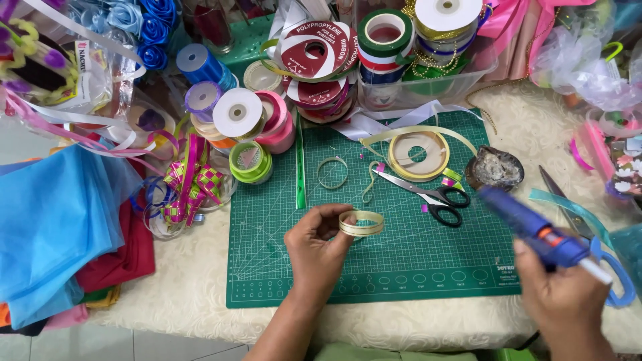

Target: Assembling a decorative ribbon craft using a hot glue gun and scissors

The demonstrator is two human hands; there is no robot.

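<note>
My left hand (314, 249) pinches a small gold ribbon loop (361, 222) between thumb and fingertips, holding it just above the green cutting mat (281, 267) near the mat's middle. My right hand (568, 301) has its grip clenched around a blue glue gun (535, 230), raised at the right edge of the mat with the nozzle pointing up and left, well apart from the loop; the gun is blurred.

I judge the step in hand to be gluing: the loop is formed and held shut at its overlap, and the gun is up but not at the joint. The next move calls for the nozzle to meet the overlap while my pinch keeps the ends from springing, with my fingertips clear of the hot tip.

On the mat lie 1 more small loop (332, 172), black-handled scissors (428, 194), a flat gold ribbon spool (418, 156) and a green ribbon strip (300, 167). A dark dish (495, 169) sits just off the mat's right edge on the lace-covered surface (187, 294). Blue fabric (53, 220) is piled at left.
</note>
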